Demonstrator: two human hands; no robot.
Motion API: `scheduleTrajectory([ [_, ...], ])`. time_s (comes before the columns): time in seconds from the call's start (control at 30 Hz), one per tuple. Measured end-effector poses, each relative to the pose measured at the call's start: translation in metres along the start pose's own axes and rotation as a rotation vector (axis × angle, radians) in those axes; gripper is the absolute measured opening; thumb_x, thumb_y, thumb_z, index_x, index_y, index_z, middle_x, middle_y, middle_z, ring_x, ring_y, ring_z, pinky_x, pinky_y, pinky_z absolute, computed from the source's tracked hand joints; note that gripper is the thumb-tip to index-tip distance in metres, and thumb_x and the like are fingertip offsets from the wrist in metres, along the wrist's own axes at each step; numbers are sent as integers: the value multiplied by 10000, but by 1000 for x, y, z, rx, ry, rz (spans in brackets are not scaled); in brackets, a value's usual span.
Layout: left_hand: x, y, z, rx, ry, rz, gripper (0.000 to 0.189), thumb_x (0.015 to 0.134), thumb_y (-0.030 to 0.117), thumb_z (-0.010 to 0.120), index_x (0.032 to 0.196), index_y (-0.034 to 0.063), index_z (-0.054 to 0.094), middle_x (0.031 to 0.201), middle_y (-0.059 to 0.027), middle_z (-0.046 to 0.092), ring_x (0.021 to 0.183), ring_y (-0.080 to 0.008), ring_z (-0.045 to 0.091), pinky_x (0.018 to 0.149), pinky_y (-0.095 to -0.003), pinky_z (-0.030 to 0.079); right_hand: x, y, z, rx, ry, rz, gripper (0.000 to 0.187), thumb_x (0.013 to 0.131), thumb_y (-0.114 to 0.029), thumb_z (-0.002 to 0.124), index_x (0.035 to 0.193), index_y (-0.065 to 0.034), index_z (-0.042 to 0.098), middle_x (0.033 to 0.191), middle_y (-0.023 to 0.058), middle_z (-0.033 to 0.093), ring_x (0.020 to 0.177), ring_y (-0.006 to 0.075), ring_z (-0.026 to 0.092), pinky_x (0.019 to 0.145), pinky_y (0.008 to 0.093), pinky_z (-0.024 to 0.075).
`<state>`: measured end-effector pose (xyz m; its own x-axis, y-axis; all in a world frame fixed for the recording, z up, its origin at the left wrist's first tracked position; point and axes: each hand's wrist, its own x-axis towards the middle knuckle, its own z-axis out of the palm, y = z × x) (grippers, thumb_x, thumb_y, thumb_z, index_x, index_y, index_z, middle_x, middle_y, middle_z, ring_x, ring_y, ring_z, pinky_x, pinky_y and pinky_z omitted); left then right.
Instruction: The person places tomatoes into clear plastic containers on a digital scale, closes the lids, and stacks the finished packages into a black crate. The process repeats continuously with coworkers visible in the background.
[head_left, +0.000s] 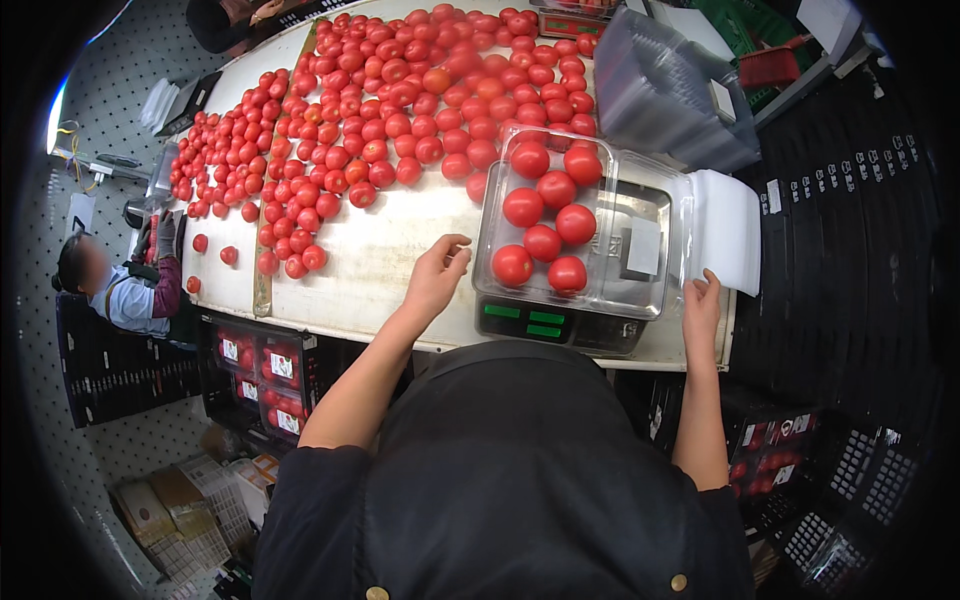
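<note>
A clear plastic clamshell box (546, 289) lies open on a digital scale (592, 330) with lit green displays. Several red tomatoes (556, 189) sit in its left half; the hinged lid (679, 225) is spread out to the right over the metal pan. My left hand (441, 276) hovers left of the box, fingers slightly curled and apart, holding nothing. Beside the lid's right edge is my right hand (702, 297), near the lower edge of a stack of white sheets (726, 232). Whether its fingertips grip the lid or a sheet cannot be made out.
Loose tomatoes (397, 94) cover the table's (390, 240) far side. Nested clear boxes (660, 90) stand at the back right. On the left, a gloved co-worker (135, 292) handles tomatoes. Black crates (255, 375) of packed tomatoes sit below the table's front edge.
</note>
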<state>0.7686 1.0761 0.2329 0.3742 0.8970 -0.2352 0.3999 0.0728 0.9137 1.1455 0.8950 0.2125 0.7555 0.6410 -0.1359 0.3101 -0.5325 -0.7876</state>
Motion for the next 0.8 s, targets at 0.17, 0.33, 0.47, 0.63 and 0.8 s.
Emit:
scheduleTrajectory([
  [0.17,18,-2,16,-39,-36,-49,233,912,190,548,1013,-19,575,724,-57,572,644,-126,551,585,-264,457,9,-16,-5,-51,-182,167,447,948,-275,526,1282,17,472,934,159,648,815,200,623,750,304,486],
  [0.33,20,9,38,18,-215,-178,138,873,128,465,842,20,544,686,-61,579,609,-141,569,540,-271,456,-6,-82,-60,563,-194,63,452,989,-316,449,1295,14,479,950,154,659,791,174,636,764,300,494],
  [0.47,-13,41,79,51,-965,200,374,946,268,533,1239,38,509,1040,-90,658,1045,-223,591,929,-348,445,-39,-115,-13,319,-523,-435,371,926,-235,545,1219,-7,550,1122,174,623,1083,259,580,925,383,446],
  [0.63,18,86,72,-142,-603,216,244,936,210,565,1083,24,620,957,-82,661,907,-168,605,815,-298,473,-67,-105,15,-51,-417,-587,280,833,-130,623,1082,-5,599,1129,172,604,1093,338,552,960,395,418],
  [0.8,79,81,48,583,111,465,406,915,305,572,1151,-18,504,940,-211,621,878,-382,605,751,-428,482,-65,-71,17,-201,195,-587,327,845,-101,605,1142,22,550,1008,171,636,963,331,604,882,410,462],
])
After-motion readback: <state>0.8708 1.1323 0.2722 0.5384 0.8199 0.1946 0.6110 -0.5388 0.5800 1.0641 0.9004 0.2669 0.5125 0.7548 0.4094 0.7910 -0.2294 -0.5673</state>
